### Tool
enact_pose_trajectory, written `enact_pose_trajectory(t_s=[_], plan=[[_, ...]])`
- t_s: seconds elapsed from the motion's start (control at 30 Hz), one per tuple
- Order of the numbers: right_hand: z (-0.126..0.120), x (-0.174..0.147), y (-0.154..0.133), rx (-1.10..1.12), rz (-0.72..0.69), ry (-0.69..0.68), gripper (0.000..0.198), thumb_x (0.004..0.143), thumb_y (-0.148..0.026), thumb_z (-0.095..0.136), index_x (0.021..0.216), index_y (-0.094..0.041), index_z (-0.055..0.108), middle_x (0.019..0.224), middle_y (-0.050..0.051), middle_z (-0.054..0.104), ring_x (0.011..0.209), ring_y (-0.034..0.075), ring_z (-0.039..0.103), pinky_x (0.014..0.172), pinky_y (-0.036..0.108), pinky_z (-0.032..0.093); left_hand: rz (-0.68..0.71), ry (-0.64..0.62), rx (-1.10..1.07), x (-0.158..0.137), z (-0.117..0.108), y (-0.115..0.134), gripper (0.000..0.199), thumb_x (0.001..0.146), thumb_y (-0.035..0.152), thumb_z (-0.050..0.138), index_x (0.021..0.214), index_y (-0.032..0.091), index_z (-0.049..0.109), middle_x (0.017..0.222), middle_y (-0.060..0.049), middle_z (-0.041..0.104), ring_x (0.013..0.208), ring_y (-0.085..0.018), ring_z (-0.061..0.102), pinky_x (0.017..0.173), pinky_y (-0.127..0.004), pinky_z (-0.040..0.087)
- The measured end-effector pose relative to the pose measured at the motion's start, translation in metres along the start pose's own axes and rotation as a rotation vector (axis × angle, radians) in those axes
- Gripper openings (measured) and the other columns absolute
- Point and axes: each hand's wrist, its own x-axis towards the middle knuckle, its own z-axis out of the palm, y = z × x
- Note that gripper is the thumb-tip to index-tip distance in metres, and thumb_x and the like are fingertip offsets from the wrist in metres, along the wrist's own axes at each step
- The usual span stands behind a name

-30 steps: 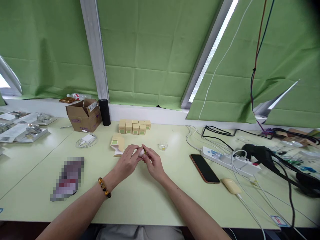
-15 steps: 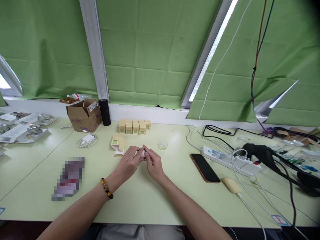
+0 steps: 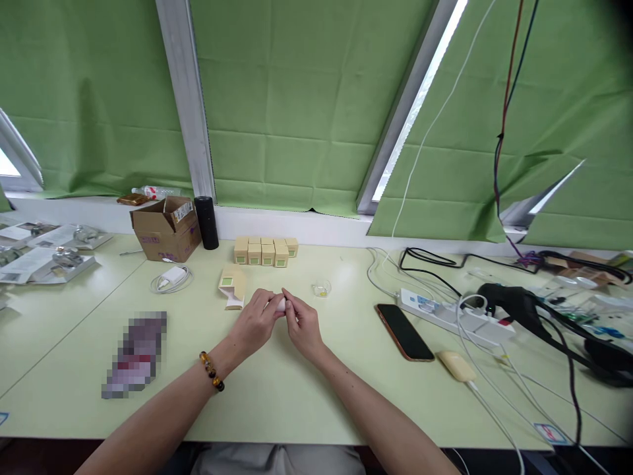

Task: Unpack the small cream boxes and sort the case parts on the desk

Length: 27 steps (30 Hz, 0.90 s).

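Left hand (image 3: 258, 319): fingers clamped on white piece (image 3: 281, 305) | Right hand (image 3: 303, 327): fingertips at piece, grip cannot be told | Opened box (image 3: 238, 285): near left hand

Bare forearms (image 3: 380, 409), beaded bracelet (image 3: 211, 371), pale trousers (image 3: 316, 460).
The bracelet circles the left wrist in one strand of round, glossy beads, amber-orange mixed with dark brown to near black. The left hand (image 3: 254, 323) and right hand (image 3: 304, 328) are bare, as are both forearms down to the lower edge of the view. The trousers are light grey, softly creased, with a fold or seam near the middle.
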Motion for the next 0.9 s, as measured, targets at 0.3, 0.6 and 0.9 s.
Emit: enact_pose_trajectory(t_s=[0.3,0.6,0.9], plan=[[0.001,0.003,-0.007,0.108,0.229,0.012,0.047,0.105,-0.045,0.045,0.132,-0.017,0.072,0.113,0.011,0.081,0.085,0.022,0.077,0.077,0.034,0.064,0.013,-0.016,0.079,0.000,0.005,-0.002,0.031,0.103,0.012,0.047,0.133,0.015,0.055,0.105,-0.014,0.061,0.099,-0.027,0.059,0.081,-0.043,0.060],[-0.004,0.009,-0.012,0.223,0.235,-0.036,0.043,0.104,-0.049,0.050,0.130,-0.023,0.073,0.130,0.011,0.075,0.114,0.028,0.073,0.100,0.046,0.061,-0.047,0.017,-0.003,-0.001,0.006,-0.004,0.033,0.103,0.015,0.046,0.135,0.016,0.052,0.105,-0.014,0.058,0.100,-0.026,0.057,0.080,-0.042,0.059],[-0.012,0.010,-0.012,0.269,0.090,-0.158,0.042,0.093,-0.034,0.071,0.135,-0.028,0.065,0.134,0.010,0.065,0.106,0.021,0.069,0.094,0.037,0.061,-0.279,0.034,-0.362,-0.009,0.003,-0.011,0.028,0.103,0.019,0.049,0.130,0.020,0.054,0.119,-0.014,0.056,0.114,-0.025,0.059,0.096,-0.044,0.057]])
